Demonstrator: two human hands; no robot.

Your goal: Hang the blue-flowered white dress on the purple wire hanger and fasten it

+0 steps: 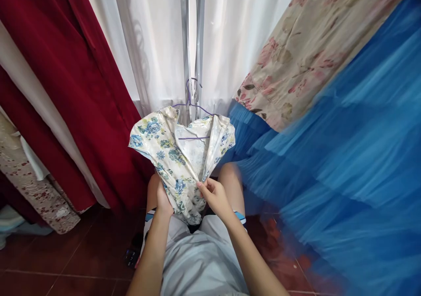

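Far to the left of the hands hangs a dark red curtain [75,90]. It looks thick and soft, and it falls in long folds down to the red-brown tile floor [66,261]. A small dark thing [132,256] lies on the tiles below the left arm; it is too small to tell what it is.

The left hand [163,199] is closed on the left edge of a flowery garment [179,160]. The fingers are tucked under the cloth, so only the back of the hand shows. The garment is thin and a bit shiny, cream with blue flowers and green leaves. It is bunched and crinkly where the hands hold it, and it spreads wide above them like a fan.

Just above the hands, inside the open neck of the garment, sits a thin purple wire hanger [192,112]. Its hook goes over a grey metal pole [192,46] that stands straight up. Behind the pole is a white curtain [151,46], smooth and so thin that light comes through.

The right hand [215,197] pinches the right edge of the garment between thumb and fingers, close to the left hand.

To the right of the hands hangs a puffy blue net fabric [345,164], soft and fuzzy-looking with many folds. Above it is a beige cloth with pink flowers [309,46].
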